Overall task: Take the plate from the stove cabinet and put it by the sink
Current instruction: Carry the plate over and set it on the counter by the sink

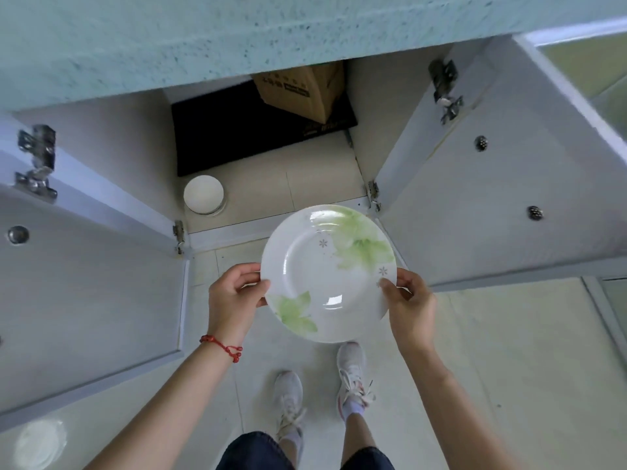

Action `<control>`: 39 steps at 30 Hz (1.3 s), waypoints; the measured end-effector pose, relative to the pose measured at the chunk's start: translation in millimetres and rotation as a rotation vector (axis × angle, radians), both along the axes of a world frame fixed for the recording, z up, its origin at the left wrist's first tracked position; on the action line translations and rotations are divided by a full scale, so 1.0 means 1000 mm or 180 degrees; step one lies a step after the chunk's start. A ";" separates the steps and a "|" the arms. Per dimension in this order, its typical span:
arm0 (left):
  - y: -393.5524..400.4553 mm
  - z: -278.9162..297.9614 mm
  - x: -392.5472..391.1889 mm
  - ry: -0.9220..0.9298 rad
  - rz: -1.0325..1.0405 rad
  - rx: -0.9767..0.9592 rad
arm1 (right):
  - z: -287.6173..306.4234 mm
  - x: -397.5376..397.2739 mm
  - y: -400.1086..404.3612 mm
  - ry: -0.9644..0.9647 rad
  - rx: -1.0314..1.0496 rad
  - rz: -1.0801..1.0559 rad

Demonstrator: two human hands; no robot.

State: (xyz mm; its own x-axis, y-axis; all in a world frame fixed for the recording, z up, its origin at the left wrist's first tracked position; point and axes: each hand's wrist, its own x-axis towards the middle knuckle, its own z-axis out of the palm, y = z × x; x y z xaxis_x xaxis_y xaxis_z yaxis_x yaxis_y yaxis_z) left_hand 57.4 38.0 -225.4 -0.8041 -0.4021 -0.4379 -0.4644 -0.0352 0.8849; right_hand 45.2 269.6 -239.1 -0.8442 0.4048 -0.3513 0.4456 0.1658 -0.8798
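A white plate (pixel 319 269) with green leaf prints is held level in the air in front of the open stove cabinet (pixel 271 184). My left hand (pixel 232 296) grips its left rim, thumb on top. Gripping the right rim the same way is my right hand (pixel 410 307). The plate hovers over the floor, just outside the cabinet's sill. The sink is not in view.
Both cabinet doors stand wide open, the left door (pixel 84 293) and the right door (pixel 492 205). Inside are a small white bowl (pixel 203 194), a dark mat (pixel 247 130) and a cardboard box (pixel 302 89). The counter edge (pixel 203 35) overhangs above. My feet are on the tile floor below.
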 end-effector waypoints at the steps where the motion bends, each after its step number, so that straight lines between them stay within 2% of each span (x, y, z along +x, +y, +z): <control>1: 0.002 0.010 0.001 0.0021 -0.0047 0.0004 | 0.011 0.005 0.003 0.0027 -0.0030 -0.0058; 17: 0.089 0.150 0.022 0.0164 -0.1076 -0.0015 | 0.147 0.102 0.083 0.0349 -0.0245 -0.1106; 30: 0.246 0.210 0.038 0.0290 -0.1972 0.0132 | 0.209 0.177 0.205 0.0524 -0.0075 -0.2112; 39: 0.335 0.238 0.042 0.0324 -0.2754 0.0229 | 0.234 0.224 0.256 0.0537 -0.0083 -0.2827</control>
State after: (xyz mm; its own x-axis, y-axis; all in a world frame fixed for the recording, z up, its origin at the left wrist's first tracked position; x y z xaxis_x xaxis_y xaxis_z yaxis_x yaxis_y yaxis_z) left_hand 99.2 373.2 12.9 -0.8508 0.3935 -0.3483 -0.2728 0.2359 0.9327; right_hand 269.5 525.5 -4.6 -0.2657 0.9257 -0.2693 0.2649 -0.1985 -0.9436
